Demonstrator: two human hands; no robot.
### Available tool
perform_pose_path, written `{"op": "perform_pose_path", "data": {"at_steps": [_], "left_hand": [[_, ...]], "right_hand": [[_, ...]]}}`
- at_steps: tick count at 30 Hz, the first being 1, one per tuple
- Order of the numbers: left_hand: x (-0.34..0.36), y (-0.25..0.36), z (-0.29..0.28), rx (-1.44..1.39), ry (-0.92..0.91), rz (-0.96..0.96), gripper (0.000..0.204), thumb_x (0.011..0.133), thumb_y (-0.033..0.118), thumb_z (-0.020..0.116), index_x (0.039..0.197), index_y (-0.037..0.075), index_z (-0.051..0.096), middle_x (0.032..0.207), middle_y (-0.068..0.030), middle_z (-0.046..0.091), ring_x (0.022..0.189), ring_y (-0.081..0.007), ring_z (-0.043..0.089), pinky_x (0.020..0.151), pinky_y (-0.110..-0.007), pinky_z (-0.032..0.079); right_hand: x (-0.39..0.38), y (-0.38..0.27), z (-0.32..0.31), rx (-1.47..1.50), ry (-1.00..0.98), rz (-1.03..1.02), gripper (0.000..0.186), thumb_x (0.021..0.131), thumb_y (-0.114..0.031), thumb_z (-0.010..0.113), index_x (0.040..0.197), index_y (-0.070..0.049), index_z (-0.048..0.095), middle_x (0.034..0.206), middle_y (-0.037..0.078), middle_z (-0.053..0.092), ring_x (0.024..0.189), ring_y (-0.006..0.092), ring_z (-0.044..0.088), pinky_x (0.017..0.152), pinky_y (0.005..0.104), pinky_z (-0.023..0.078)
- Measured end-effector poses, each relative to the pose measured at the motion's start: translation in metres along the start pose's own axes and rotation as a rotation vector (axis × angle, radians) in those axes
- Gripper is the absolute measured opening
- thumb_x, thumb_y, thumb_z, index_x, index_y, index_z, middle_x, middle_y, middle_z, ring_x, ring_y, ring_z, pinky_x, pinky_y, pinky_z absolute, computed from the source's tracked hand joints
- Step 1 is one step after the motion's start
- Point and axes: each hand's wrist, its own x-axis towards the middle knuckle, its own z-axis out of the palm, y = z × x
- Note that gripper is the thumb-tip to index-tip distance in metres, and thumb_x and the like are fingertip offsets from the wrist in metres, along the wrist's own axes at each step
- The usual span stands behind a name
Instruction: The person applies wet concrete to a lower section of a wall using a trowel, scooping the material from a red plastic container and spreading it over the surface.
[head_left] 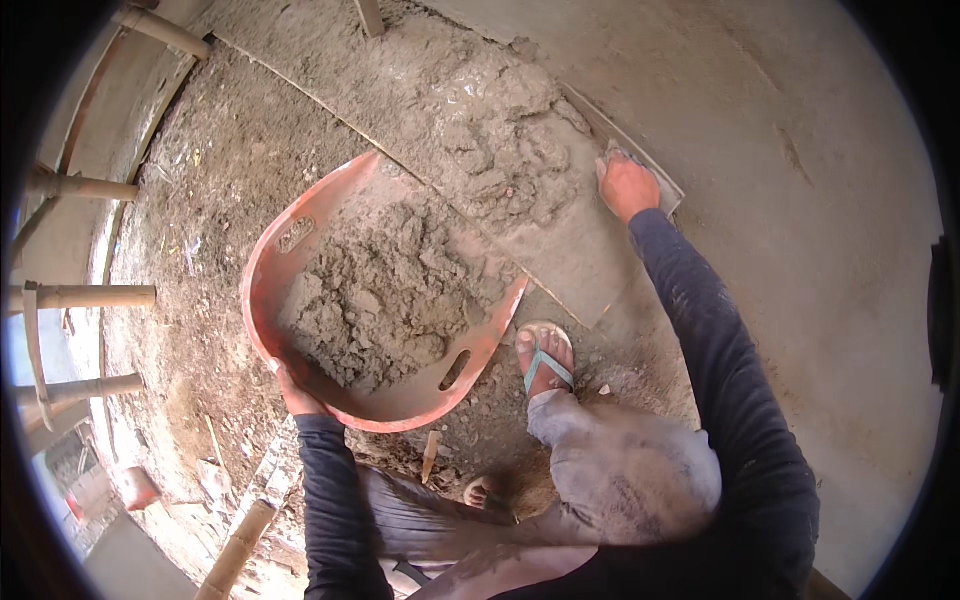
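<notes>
My left hand grips the near rim of an orange scoop-shaped pan, tilted and holding clumps of grey mortar. The pan's open edge rests on a flat board that carries a wet heap of mortar. My right hand reaches out to the board's far right edge and holds it, with the fingers curled over the rim. My foot in a teal sandal stands just below the board's corner.
Bamboo scaffold poles cross at the left edge, and one pole lies at bottom left. A plastered grey wall fills the right side. Rough dirt ground with debris lies around the pan.
</notes>
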Motion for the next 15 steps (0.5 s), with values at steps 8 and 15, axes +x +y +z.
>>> {"op": "perform_pose_path", "data": {"at_steps": [8,15], "left_hand": [[-0.003,0.008,0.001,-0.021,0.078,-0.076,0.058,0.096,0.045,0.044,0.137,0.004,0.042,0.133,-0.0081,0.05,0.12,-0.0234,0.047,0.103,-0.033,0.034],[-0.01,0.008,0.025,0.012,0.06,-0.045,0.062,0.094,0.048,0.047,0.137,0.003,0.041,0.132,-0.0079,0.05,0.116,-0.0238,0.049,0.102,-0.034,0.036]], "right_hand": [[-0.078,-0.048,-0.033,0.174,-0.023,-0.024,0.04,0.094,-0.035,0.045,0.091,0.001,0.061,0.081,0.025,0.065,0.071,0.0395,0.064,0.066,0.0483,0.051],[-0.058,0.05,0.058,0.603,-0.14,0.136,0.053,0.097,-0.041,0.038,0.093,0.005,0.064,0.088,0.027,0.064,0.086,0.044,0.059,0.077,0.0492,0.045]]}}
